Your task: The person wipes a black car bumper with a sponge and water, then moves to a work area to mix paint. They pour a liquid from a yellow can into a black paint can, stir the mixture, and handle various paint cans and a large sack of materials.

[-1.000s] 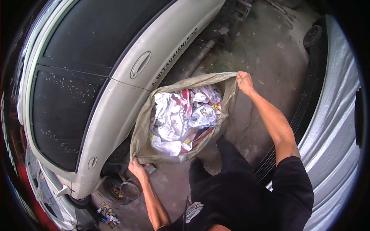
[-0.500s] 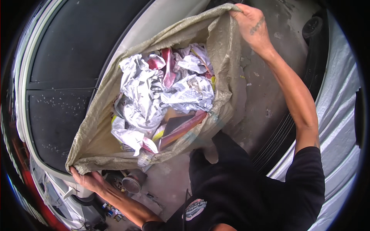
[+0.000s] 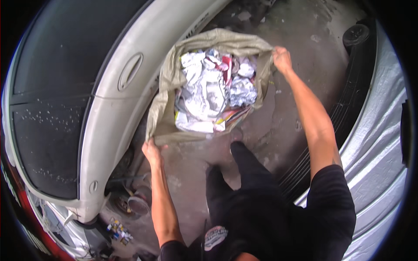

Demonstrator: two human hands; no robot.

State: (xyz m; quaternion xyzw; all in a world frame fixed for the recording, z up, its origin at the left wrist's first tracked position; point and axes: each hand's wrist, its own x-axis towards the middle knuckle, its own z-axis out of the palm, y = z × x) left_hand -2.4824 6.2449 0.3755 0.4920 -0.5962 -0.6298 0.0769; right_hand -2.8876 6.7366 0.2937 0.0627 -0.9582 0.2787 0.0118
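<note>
A beige woven sack (image 3: 167, 80) hangs with its mouth spread toward me, in front of my legs. Crumpled newspaper (image 3: 204, 89) and other scrap paper, some of it red and yellow, fill it. At the near left corner of the rim, my left hand (image 3: 152, 152) is closed on the cloth. My right hand (image 3: 282, 59) grips the far right part of the rim with its fingers wrapped round it. Both arms are stretched out. The sack's underside is hidden.
On the left stands a light-coloured car (image 3: 126, 100) with dark windows, close to the sack. A silvery sheet (image 3: 370, 161) covers something at the right, beside a black wheeled item (image 3: 356, 35). Small boxes and bits (image 3: 119, 230) lie on the concrete floor (image 3: 300, 26) at lower left.
Both hands have lowered the sack away from me, so it looks smaller. My left hand has come rightward, narrowing the mouth. More of the car's side shows.
</note>
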